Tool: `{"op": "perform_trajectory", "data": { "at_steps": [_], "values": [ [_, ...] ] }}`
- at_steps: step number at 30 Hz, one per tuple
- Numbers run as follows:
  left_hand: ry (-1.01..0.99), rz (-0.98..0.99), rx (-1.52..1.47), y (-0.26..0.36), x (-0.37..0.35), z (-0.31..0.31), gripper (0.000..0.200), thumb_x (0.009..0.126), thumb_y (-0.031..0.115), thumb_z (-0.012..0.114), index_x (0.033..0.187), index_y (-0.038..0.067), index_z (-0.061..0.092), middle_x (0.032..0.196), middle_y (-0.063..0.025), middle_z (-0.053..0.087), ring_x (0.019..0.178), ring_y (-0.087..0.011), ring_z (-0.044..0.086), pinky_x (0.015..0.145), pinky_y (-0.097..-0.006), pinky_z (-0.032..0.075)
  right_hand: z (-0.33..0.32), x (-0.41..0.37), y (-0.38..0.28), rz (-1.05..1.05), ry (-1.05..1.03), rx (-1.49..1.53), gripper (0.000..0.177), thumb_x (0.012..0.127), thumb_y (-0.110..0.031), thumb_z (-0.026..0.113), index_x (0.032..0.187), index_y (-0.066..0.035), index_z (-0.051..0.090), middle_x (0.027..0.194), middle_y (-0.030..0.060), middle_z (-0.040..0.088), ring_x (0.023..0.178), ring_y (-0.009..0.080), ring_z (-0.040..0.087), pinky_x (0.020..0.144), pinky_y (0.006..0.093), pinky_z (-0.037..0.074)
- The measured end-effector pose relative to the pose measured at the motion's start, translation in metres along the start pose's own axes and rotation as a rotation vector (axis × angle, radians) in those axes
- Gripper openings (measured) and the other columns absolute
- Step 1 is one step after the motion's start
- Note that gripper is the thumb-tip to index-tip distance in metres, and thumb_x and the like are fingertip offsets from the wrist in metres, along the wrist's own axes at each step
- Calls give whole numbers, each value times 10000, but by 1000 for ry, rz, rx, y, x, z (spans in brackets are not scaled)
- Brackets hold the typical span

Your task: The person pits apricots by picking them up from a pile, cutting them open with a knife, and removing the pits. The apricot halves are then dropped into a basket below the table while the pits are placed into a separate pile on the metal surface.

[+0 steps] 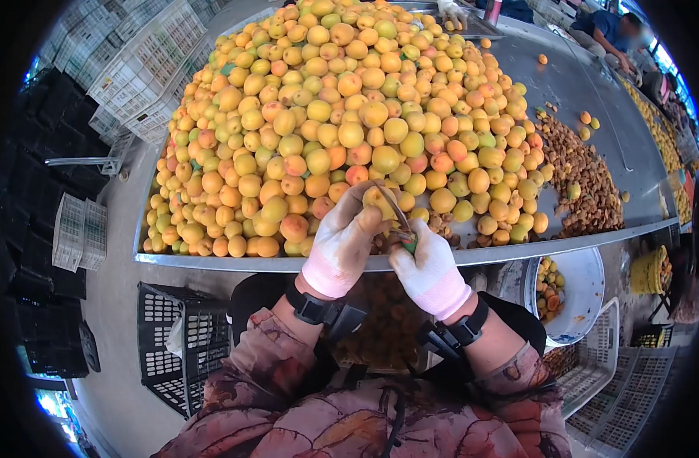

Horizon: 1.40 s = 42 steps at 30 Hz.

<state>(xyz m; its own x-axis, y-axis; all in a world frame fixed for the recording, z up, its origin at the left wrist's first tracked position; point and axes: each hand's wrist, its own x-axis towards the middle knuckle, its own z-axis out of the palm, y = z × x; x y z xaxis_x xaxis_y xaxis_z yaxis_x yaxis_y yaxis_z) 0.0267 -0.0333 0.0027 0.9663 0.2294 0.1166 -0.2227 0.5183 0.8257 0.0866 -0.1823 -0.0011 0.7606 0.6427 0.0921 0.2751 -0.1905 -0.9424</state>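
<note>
A big heap of yellow-orange apricots (319, 114) lies on a metal table (594, 84). At the table's front edge my left hand (345, 240), in a stained white glove, holds one apricot (380, 201) between thumb and fingers. My right hand (427, 263), gloved too, is closed on a knife with a greenish handle (409, 243). The thin curved blade (393, 204) rests against the right side of the held apricot. Both hands are close together, in front of the heap.
Brown pits (582, 179) are piled right of the heap. A white bucket (586, 294) holding fruit stands below the table's right side, near a yellow bucket (647, 273). Black crates (185, 343) stand lower left, white crates (147, 69) upper left. A person (605, 37) sits at the upper right.
</note>
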Motion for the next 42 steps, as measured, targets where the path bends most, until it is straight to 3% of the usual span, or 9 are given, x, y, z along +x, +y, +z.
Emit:
{"op": "perform_trajectory", "data": {
  "at_steps": [6, 9, 18, 21, 25, 28, 32, 39, 42],
  "values": [
    [68, 38, -83, -7, -5, 15, 533, 1006, 289, 573, 1401, -28, 409, 1318, -120, 547, 1241, -230, 506, 1064, -358, 368, 1, 3, -7, -21, 11, -229, 315, 840, -81, 594, 1100, 69, 498, 794, 292, 626, 813, 470, 633, 709, 502, 514],
    [13, 7, 470, 12, 1, 4, 513, 1028, 314, 543, 1403, -18, 431, 1266, -97, 611, 1145, -150, 558, 999, -281, 423, -3, 7, -7, 22, -20, -321, 322, 846, -91, 601, 1109, 58, 490, 804, 293, 630, 825, 472, 634, 723, 509, 518],
    [100, -62, 240, 2, 0, 6, 489, 1052, 312, 484, 1401, -26, 427, 1239, -78, 584, 1126, -192, 539, 1000, -324, 403, 2, 6, -7, 47, -3, -345, 305, 853, -106, 605, 1091, 45, 486, 814, 289, 636, 823, 468, 640, 722, 516, 523],
    [116, 98, 573, 5, -3, 6, 471, 1050, 304, 491, 1396, -13, 438, 1198, -64, 587, 1065, -181, 552, 950, -316, 431, 7, 5, -6, 34, 7, -375, 302, 855, -110, 608, 1083, 44, 484, 813, 287, 638, 819, 467, 641, 720, 515, 524],
    [192, -48, 156, -7, 2, 1, 437, 1053, 293, 487, 1370, -7, 459, 1141, -52, 588, 1016, -153, 550, 898, -297, 443, 5, 6, -6, 40, -2, -407, 303, 859, -123, 610, 1077, 43, 481, 809, 289, 637, 811, 464, 643, 715, 515, 524],
    [119, 25, 476, 0, 3, -1, 426, 1053, 363, 478, 1314, 28, 503, 955, 2, 603, 825, -53, 539, 678, -197, 425, 4, 8, -6, 41, -3, -409, 304, 862, -130, 610, 1075, 43, 479, 803, 289, 636, 808, 463, 642, 718, 515, 524],
    [172, 31, 281, -5, 4, 1, 424, 1046, 327, 496, 1324, 6, 494, 1010, -22, 592, 919, -81, 552, 760, -232, 447, 6, 6, -9, 25, 3, -436, 302, 867, -138, 612, 1071, 41, 480, 792, 286, 635, 802, 464, 643, 716, 514, 525],
    [196, 145, 911, 7, -1, -1, 445, 1042, 380, 487, 1243, -12, 543, 1024, -42, 604, 912, -89, 559, 784, -235, 460, 6, 6, -9, 35, -23, -444, 267, 877, -139, 603, 1050, 26, 484, 784, 258, 645, 781, 452, 647, 698, 515, 525],
    [318, 153, 502, 3, 1, -5, 465, 1040, 411, 491, 1234, -8, 550, 1064, -46, 617, 939, -105, 576, 823, -255, 472, 4, 5, -11, 66, -80, -527, 259, 875, -138, 603, 1043, 20, 486, 778, 243, 649, 774, 446, 649, 696, 516, 524]
  ]
}}
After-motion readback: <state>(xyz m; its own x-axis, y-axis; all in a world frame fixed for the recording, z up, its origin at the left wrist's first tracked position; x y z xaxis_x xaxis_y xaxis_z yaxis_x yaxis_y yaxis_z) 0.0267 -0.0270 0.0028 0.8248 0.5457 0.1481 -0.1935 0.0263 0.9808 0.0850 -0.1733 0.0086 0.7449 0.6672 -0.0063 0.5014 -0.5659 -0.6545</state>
